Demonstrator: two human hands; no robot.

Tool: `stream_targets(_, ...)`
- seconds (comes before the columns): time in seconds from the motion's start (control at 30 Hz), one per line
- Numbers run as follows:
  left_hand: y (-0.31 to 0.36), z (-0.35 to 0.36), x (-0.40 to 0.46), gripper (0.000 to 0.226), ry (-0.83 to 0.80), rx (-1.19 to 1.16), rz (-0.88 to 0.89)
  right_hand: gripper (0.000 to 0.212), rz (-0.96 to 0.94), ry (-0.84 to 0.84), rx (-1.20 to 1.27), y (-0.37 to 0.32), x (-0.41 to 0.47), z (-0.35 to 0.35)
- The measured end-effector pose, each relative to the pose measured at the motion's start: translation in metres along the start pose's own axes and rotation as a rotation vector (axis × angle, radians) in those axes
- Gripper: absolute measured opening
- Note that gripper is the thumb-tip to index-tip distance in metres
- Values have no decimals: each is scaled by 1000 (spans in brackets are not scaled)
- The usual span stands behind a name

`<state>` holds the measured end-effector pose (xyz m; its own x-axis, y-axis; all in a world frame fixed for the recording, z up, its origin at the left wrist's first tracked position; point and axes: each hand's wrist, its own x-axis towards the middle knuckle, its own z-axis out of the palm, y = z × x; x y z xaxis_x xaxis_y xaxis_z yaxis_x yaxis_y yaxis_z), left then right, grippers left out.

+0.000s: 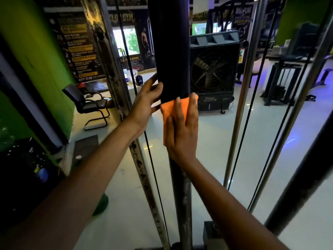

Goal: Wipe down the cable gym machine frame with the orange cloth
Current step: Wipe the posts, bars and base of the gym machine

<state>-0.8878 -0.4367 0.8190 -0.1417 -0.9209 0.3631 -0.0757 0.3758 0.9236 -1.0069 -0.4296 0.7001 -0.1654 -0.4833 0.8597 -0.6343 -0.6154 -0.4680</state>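
Gym floor [225,134] — orange cloth [180,109] under right hand [182,134].

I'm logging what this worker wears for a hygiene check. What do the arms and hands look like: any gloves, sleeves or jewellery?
Both forearms are bare as far as the view shows. The left hand and right hand wear no gloves, and no rings, watch or wristband are visible.

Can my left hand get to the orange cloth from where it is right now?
Probably yes: the left hand rests open on the black post right beside the orange cloth, nothing between them, though the right hand covers most of it.
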Motion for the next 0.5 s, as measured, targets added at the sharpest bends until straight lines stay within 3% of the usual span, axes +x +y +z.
stream_targets(0.13,-10,5,-2,46,-20,-46,-14,64,24,48,-31,-5,3,7)
stream_targets(0.3,-26,5,-13,43,-63,-149,-41,92,157,-63,-134,30,-114,20)
stream_targets(0.5,-36,-4,-19,42,-148,-236,-84,66,174,121,-87,0,-50,25)
